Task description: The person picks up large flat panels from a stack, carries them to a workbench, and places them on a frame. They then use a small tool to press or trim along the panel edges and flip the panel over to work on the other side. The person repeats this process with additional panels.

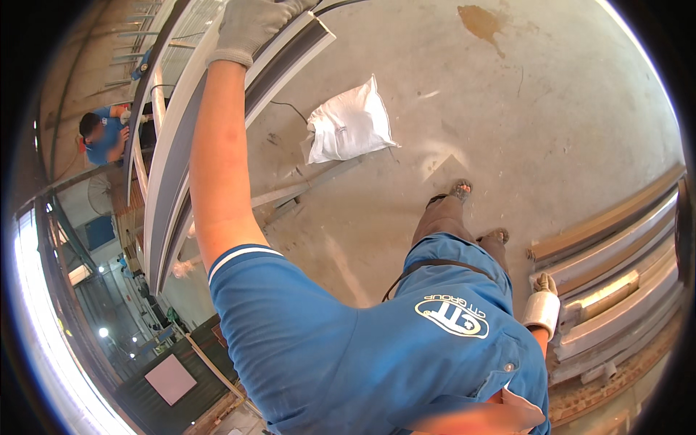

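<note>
My left arm reaches up and away to the left. In a grey work glove, my left hand [250, 29] is closed over the edge of long grey-and-white profiles [279, 69], its fingertips partly cut off by the upper rim. These profiles lie side by side and run down the left side, bent by the lens. Low on the right, my right hand [544, 283] hangs gloved beside my leg, fingers loosely apart, apparently with nothing in them. A white cylinder, looking like a roll [541, 312], surrounds that wrist.
A stuffed white sack [351, 123] lies on the concrete floor ahead. Long wrapped bars [616, 254] are stacked at the right. Beyond the profiles on the left, a co-worker in blue [109, 138] has hands near them. A brown stain [482, 25] marks the floor.
</note>
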The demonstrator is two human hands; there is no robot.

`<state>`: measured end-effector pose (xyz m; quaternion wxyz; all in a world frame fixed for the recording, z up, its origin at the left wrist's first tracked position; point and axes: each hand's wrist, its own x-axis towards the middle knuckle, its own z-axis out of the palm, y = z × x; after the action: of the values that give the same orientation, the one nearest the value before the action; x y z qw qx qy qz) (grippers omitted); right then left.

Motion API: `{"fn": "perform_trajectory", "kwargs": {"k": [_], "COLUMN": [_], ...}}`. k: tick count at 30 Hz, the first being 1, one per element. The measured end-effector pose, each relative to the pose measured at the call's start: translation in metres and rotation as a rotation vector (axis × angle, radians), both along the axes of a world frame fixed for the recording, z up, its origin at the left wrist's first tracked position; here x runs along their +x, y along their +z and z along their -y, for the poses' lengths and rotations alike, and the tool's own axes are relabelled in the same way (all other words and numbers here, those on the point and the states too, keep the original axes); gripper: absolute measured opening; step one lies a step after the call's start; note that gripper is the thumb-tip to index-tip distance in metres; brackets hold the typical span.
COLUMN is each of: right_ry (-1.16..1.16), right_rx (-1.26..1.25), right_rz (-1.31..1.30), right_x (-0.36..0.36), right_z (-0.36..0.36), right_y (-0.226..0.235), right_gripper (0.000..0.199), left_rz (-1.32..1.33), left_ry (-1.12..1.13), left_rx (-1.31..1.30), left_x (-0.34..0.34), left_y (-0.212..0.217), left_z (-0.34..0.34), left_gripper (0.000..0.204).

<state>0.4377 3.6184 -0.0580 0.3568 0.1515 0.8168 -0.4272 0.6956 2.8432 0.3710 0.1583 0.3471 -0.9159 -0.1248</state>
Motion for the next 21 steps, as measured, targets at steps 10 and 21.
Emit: {"fn": "perform_trajectory", "kwargs": {"k": [10, 21], "right_ry": [0.059, 0.096], "right_rx": [0.006, -0.047], "right_rz": [0.095, 0.023], "right_x": [0.012, 0.012], "right_z": [0.021, 0.037], "right_y": [0.032, 0.024], "right_gripper": [0.039, 0.04], "left_rz": [-0.053, 0.028], "left_ry": [-0.126, -0.084], "left_rx": [-0.04, -0.257], "left_x": [0.008, 0.0], "left_y": [0.009, 0.004], "left_z": [0.0, -0.006], "left_gripper": [0.044, 0.041]}}
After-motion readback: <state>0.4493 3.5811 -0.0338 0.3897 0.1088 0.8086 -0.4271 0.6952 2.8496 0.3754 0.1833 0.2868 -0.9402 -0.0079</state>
